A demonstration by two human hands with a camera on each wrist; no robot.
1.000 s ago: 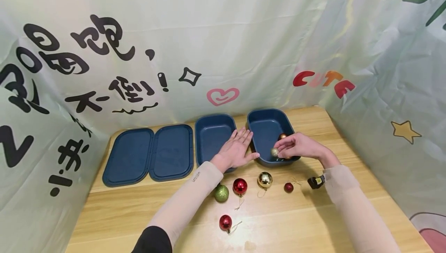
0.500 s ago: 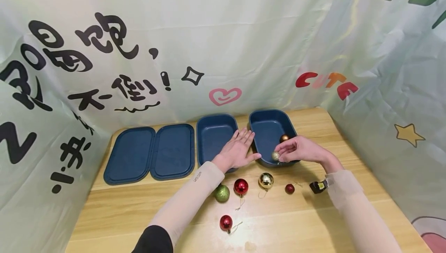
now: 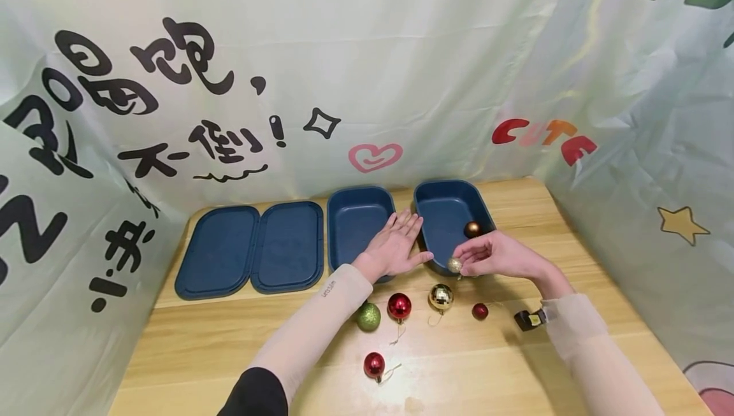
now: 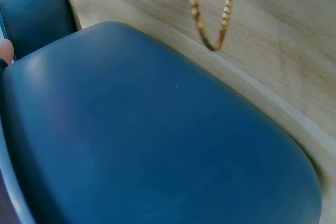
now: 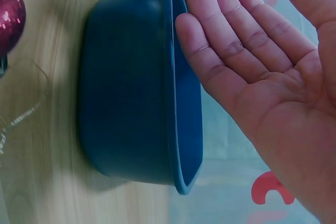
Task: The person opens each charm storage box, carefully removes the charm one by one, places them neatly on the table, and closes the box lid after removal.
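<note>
My right hand (image 3: 499, 255) pinches a small gold glitter bauble (image 3: 455, 264) between thumb and fingertips, over the near rim of the right blue box (image 3: 420, 225). Its metal cap and thin cord show at the top of the right wrist view. Inside that box, at its right side, lies a bronze bauble (image 3: 473, 230). My left hand (image 3: 392, 247) lies with fingers straight, palm down, over the right edge of the left blue box (image 3: 331, 237), its fingertips and thumb reaching towards the right box. The left wrist view shows mostly a blue box's outer wall (image 4: 157, 124).
In front of the boxes lie a green glitter bauble (image 3: 368, 317), a red shiny bauble (image 3: 399, 306), a gold faceted bauble (image 3: 441, 297) and a small dark red bauble (image 3: 480, 311). Another red bauble (image 3: 374, 365) lies nearer. Two blue lids (image 3: 218, 253) lie left.
My right hand has moved slightly towards me with the gold bauble, from inside the right box to its near rim, uncovering more of the bronze bauble. My left hand stays in place.
</note>
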